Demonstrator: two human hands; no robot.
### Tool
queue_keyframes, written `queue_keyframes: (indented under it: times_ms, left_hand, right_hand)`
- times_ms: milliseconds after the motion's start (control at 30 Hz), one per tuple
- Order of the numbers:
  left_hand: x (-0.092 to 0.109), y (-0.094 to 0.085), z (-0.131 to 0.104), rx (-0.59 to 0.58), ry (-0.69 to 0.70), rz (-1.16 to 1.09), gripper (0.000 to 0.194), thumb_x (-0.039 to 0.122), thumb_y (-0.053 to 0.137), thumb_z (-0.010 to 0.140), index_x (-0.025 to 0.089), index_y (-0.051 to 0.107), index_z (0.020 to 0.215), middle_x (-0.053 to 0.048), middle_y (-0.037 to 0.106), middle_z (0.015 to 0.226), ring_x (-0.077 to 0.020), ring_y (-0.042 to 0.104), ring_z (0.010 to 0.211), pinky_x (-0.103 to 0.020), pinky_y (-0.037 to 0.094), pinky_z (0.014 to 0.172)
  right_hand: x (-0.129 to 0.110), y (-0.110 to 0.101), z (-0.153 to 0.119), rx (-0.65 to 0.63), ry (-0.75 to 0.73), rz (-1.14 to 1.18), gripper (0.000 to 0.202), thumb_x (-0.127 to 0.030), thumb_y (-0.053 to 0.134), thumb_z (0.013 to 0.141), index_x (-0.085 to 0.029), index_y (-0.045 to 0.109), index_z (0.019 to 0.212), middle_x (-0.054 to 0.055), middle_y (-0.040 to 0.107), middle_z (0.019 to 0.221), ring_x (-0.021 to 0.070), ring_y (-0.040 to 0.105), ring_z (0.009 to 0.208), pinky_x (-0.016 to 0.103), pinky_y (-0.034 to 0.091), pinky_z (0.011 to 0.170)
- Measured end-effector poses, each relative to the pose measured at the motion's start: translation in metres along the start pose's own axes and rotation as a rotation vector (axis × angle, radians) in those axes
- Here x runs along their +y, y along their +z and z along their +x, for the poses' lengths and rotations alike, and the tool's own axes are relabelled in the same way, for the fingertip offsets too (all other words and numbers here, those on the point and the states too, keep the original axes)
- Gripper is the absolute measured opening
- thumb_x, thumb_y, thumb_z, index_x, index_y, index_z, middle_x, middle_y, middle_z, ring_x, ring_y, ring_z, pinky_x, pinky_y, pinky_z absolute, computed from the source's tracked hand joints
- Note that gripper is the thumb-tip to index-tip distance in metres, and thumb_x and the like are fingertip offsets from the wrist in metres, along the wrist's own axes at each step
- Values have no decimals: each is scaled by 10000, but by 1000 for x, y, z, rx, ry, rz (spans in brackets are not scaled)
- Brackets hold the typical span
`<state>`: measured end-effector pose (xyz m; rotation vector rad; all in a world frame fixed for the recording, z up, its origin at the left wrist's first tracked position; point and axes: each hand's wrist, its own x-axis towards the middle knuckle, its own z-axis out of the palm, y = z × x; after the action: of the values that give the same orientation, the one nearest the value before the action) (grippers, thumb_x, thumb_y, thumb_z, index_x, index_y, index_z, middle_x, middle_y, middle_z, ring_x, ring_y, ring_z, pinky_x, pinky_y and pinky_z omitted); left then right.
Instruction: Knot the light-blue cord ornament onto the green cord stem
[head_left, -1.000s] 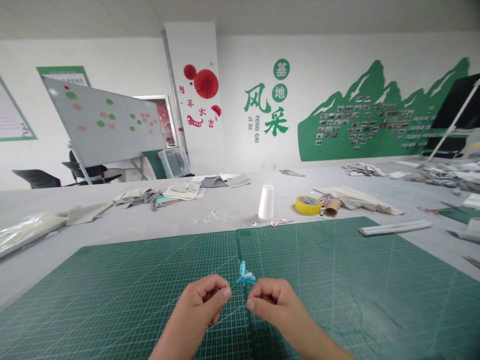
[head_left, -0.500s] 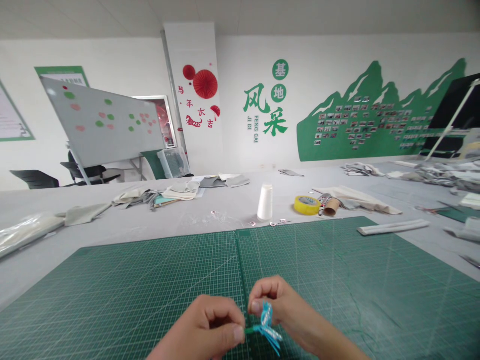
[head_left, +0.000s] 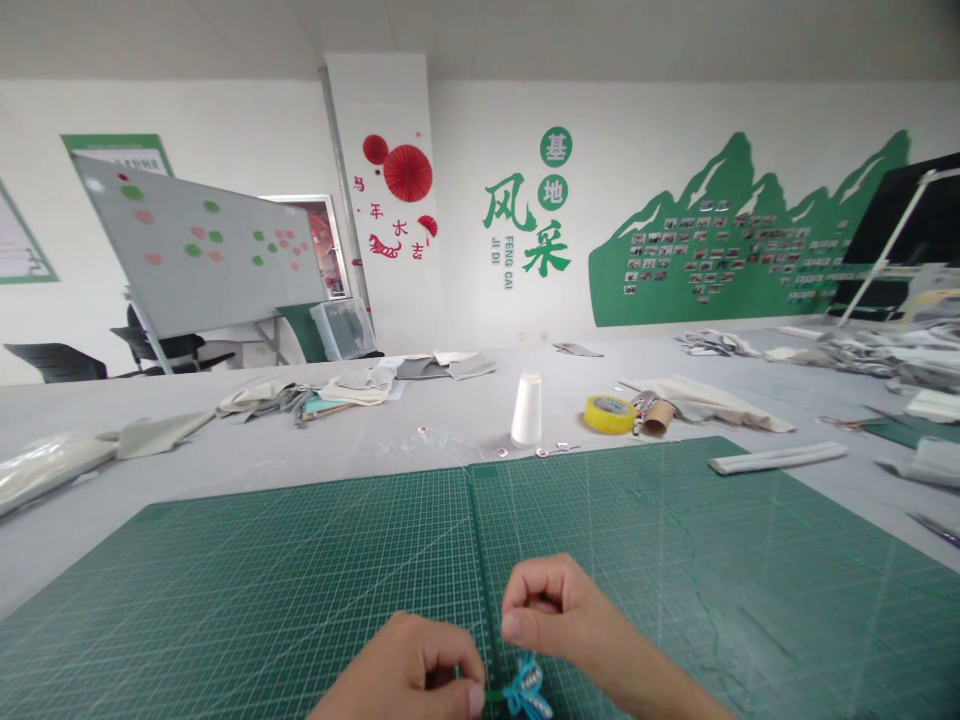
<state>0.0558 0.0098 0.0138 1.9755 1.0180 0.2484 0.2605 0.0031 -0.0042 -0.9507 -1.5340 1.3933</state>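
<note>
My left hand [head_left: 420, 668] is closed in a pinch at the bottom of the view. Between its thumb and forefinger is the green stem of a small blue ribbon flower [head_left: 527, 688], whose looped petals carry pale, shiny strips. My right hand [head_left: 556, 610] sits just above and to the right of the petals, apart from them. Its thumb and forefinger press together; whatever they hold, perhaps something very thin, does not show. Under both hands lie the green gridded cutting mats [head_left: 315, 570].
Beyond the mats stand a white thread cone [head_left: 527, 410], a yellow tape roll [head_left: 609, 414] and a cardboard tube [head_left: 658, 418]. A rolled pale cloth strip [head_left: 780, 458] touches the right mat's far edge. Fabric scraps [head_left: 360, 383] lie farther back; scissors [head_left: 934, 528] rest at far right.
My left hand and the ribbon flower have moved down, and the petals now point differently. My right hand, still pinched, is now clear above the flower. The view has shifted slightly.
</note>
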Motion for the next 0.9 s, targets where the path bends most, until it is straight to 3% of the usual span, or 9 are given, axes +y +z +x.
queue_keyframes:
  times_ms: [233, 400, 700, 900]
  left_hand:
    - [-4, -2, 2, 197, -81, 44, 174, 240, 489, 785, 183, 582, 649, 61, 409, 572, -119, 382, 568, -229, 272, 548]
    - [-7, -5, 3, 296, -127, -9, 209, 307, 472, 813, 193, 545, 654, 65, 379, 550, -127, 373, 544, -237, 274, 538]
    - [-6, -8, 3, 322, -82, -228, 235, 380, 475, 816, 194, 528, 682, 89, 338, 507, -113, 316, 493, -232, 262, 500]
    - [-10, -8, 3, 328, -53, -335, 263, 434, 518, 814, 199, 533, 697, 103, 318, 484, -95, 261, 454, -219, 227, 464]
  right_hand:
    - [-10, 8, -8, 131, -251, -532, 176, -227, 613, 795, -167, 623, 630, -55, 416, 547, 91, 378, 512, 233, 278, 504]
    - [-8, 14, -9, 106, -361, -652, 168, -181, 566, 804, -177, 613, 643, -48, 462, 555, 94, 425, 511, 234, 297, 519]
    - [0, 16, -8, 117, -277, -638, 174, -199, 554, 811, -176, 610, 648, -40, 490, 566, 107, 451, 532, 231, 314, 532]
    - [4, 17, -3, 160, -162, -480, 229, -285, 583, 817, -171, 622, 623, -63, 382, 514, 102, 348, 495, 236, 276, 503]
